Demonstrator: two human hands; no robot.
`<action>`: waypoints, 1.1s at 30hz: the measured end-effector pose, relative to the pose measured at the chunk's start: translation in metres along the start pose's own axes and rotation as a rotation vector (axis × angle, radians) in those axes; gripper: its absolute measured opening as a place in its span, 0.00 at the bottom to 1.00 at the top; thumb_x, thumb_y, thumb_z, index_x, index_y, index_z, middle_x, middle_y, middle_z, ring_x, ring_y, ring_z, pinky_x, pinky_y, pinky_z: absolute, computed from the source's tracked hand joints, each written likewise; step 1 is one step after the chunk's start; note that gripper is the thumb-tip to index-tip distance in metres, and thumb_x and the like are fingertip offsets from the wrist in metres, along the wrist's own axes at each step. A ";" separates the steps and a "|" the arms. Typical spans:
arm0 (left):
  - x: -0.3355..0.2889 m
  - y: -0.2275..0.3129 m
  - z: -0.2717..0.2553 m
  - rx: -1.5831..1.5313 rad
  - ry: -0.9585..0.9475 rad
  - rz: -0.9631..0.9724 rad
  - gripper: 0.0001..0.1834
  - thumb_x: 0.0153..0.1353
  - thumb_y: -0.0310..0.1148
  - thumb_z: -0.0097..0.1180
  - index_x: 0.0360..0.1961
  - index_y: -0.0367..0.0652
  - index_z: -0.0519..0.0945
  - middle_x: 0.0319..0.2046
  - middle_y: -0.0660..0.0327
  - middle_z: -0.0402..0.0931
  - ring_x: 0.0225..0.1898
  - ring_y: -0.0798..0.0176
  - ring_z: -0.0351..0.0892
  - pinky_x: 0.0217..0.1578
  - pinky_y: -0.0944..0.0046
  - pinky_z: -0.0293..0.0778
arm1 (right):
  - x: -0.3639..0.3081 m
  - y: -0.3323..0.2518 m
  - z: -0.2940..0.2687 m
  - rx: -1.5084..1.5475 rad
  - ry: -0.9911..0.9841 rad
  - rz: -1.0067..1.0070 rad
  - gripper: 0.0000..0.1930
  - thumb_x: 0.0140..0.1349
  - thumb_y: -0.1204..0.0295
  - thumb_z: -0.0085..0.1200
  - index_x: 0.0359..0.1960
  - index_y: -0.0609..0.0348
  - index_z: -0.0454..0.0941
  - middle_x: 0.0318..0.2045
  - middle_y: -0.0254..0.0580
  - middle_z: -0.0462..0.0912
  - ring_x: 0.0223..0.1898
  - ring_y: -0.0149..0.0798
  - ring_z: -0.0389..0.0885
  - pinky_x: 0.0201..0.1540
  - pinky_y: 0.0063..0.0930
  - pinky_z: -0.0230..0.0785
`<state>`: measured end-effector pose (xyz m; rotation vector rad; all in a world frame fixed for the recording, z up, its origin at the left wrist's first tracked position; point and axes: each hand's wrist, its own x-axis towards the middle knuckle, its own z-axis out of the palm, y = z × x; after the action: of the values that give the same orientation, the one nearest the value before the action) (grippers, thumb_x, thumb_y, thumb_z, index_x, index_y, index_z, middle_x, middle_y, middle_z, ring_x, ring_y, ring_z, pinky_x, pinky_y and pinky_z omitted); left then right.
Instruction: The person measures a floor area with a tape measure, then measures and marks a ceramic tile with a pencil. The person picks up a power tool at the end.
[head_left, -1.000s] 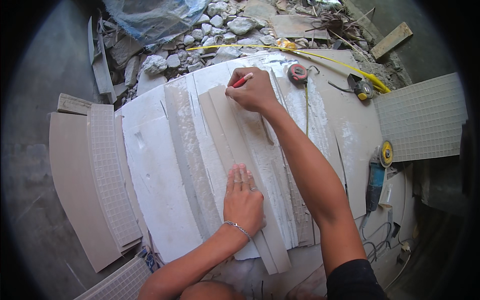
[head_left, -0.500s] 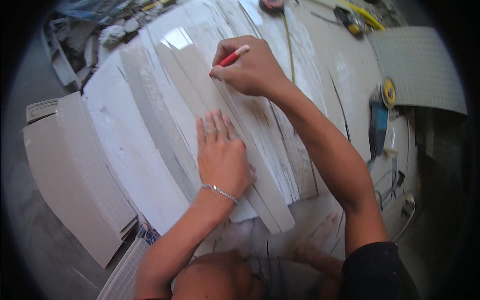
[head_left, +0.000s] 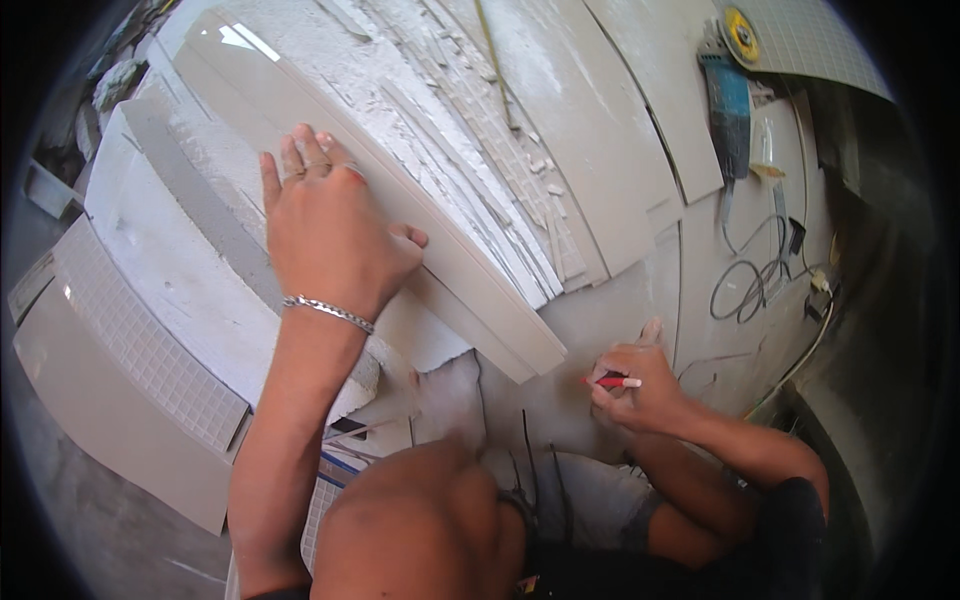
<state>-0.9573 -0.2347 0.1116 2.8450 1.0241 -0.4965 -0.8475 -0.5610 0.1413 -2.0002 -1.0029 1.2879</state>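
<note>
A long beige tile strip (head_left: 470,300) runs diagonally from the far left toward me, with thin lines along its length. My left hand (head_left: 325,225) lies flat across it, palm down, fingers stretched out and thumb to the side. Past the strip's near end, to the right, my right hand (head_left: 650,395) grips a slim red pencil (head_left: 615,381) with a pale end. The pencil points left toward the strip's end corner, and I cannot tell whether it touches. Beneath the strip is a whitish, dusty slab (head_left: 180,240).
Narrow offcuts and chips (head_left: 480,200) lie right of the strip, near a yellow tape measure blade (head_left: 490,60). A blue angle grinder (head_left: 728,115) with a yellow disc and a coiled cable (head_left: 745,290) rest at right. Large tiles (head_left: 110,400) are stacked at left; rubble (head_left: 115,85) lies far left.
My right hand has come from the strip's far part back to its near end, still holding the pencil. My left hand now appears farther left, still pressed on the strip; the view has shifted.
</note>
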 end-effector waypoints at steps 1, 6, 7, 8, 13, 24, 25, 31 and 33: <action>0.001 0.000 0.001 -0.001 0.014 0.006 0.57 0.40 0.45 0.82 0.66 0.17 0.72 0.70 0.29 0.68 0.76 0.39 0.65 0.80 0.50 0.49 | -0.004 0.000 -0.003 -0.028 -0.040 0.016 0.05 0.55 0.81 0.65 0.34 0.63 0.83 0.29 0.46 0.85 0.30 0.48 0.85 0.34 0.34 0.76; 0.002 -0.001 0.002 0.066 -0.005 0.039 0.58 0.41 0.46 0.83 0.66 0.15 0.71 0.69 0.27 0.68 0.75 0.38 0.67 0.79 0.50 0.55 | 0.029 -0.003 0.002 0.118 0.273 -0.102 0.06 0.55 0.81 0.65 0.34 0.62 0.84 0.29 0.46 0.85 0.30 0.47 0.85 0.35 0.34 0.77; 0.002 -0.002 0.002 0.055 -0.004 0.034 0.58 0.41 0.46 0.83 0.66 0.15 0.71 0.69 0.27 0.69 0.75 0.38 0.68 0.78 0.49 0.56 | 0.038 -0.004 0.007 0.148 0.294 -0.133 0.06 0.55 0.81 0.65 0.34 0.62 0.84 0.29 0.47 0.85 0.30 0.47 0.84 0.35 0.33 0.77; 0.001 -0.002 0.001 0.063 -0.005 0.044 0.59 0.39 0.46 0.83 0.65 0.14 0.71 0.68 0.26 0.69 0.74 0.38 0.68 0.78 0.48 0.57 | 0.046 -0.005 0.010 0.156 0.313 -0.192 0.06 0.55 0.81 0.65 0.34 0.62 0.84 0.29 0.47 0.85 0.29 0.46 0.84 0.35 0.33 0.77; 0.001 -0.001 0.002 0.002 0.044 0.065 0.59 0.37 0.47 0.84 0.61 0.09 0.71 0.65 0.24 0.71 0.71 0.36 0.71 0.76 0.45 0.60 | 0.063 -0.003 0.024 0.143 0.276 -0.209 0.04 0.56 0.80 0.64 0.33 0.62 0.83 0.28 0.46 0.85 0.29 0.45 0.83 0.35 0.32 0.76; 0.002 0.001 0.004 0.045 0.015 0.026 0.55 0.41 0.45 0.81 0.65 0.15 0.73 0.68 0.27 0.69 0.75 0.38 0.67 0.78 0.52 0.57 | 0.023 0.007 0.011 0.064 0.078 -0.171 0.03 0.57 0.78 0.62 0.31 0.61 0.81 0.27 0.48 0.82 0.27 0.49 0.81 0.33 0.39 0.74; 0.002 0.001 0.004 0.041 0.041 0.023 0.55 0.41 0.45 0.81 0.65 0.15 0.73 0.68 0.27 0.69 0.75 0.39 0.67 0.78 0.52 0.57 | 0.037 0.005 0.009 0.050 0.044 -0.190 0.03 0.57 0.77 0.62 0.31 0.61 0.81 0.27 0.48 0.82 0.27 0.49 0.81 0.33 0.39 0.74; 0.001 -0.002 0.005 -0.023 0.060 0.017 0.54 0.40 0.45 0.80 0.64 0.16 0.74 0.67 0.28 0.71 0.75 0.40 0.67 0.79 0.52 0.57 | 0.162 -0.041 0.005 0.074 0.056 -0.346 0.05 0.58 0.75 0.61 0.30 0.65 0.80 0.26 0.51 0.83 0.25 0.50 0.83 0.33 0.39 0.76; 0.001 -0.002 0.005 -0.039 0.071 0.008 0.56 0.39 0.45 0.81 0.63 0.14 0.73 0.67 0.28 0.71 0.74 0.39 0.67 0.77 0.53 0.59 | 0.195 -0.057 0.009 0.128 0.129 -0.426 0.05 0.58 0.75 0.61 0.30 0.65 0.80 0.26 0.48 0.83 0.25 0.44 0.83 0.32 0.36 0.76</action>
<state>-0.9589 -0.2332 0.1065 2.8497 1.0213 -0.3735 -0.8215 -0.3681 0.0826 -1.6364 -1.1726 0.9545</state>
